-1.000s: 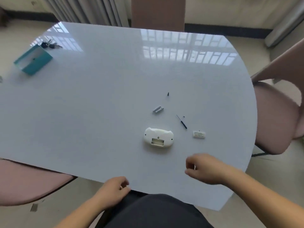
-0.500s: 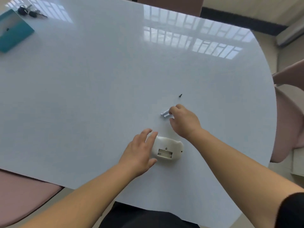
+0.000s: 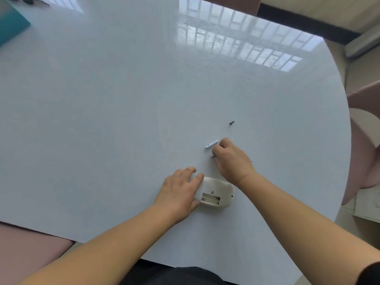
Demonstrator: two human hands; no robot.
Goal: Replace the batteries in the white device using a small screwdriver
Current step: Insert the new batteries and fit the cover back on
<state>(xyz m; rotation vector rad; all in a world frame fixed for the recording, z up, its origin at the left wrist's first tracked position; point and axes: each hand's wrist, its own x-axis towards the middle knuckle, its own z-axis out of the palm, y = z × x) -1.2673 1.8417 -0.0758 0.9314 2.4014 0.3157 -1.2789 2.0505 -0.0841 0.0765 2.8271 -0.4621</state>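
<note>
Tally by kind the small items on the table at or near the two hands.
white device: 1
batteries: 2 (one lying free, one apparently pinched in the right hand)
dark screw: 1
Total: 4

Wide open across the left and far table [image 3: 102, 120]. Blocked at near centre by the white device [image 3: 221, 188], with the left hand [image 3: 178, 190] over its left end. Just beyond, crowded by the right hand [image 3: 232, 159] pinching a battery [image 3: 212, 156], a loose battery [image 3: 211, 144] just beside its fingertips. Farther out, a small screw [image 3: 232, 122]. Hemmed at the right edge by a pink chair [image 3: 366, 145]; teal box [image 3: 10, 27] at the far-left corner.
</note>
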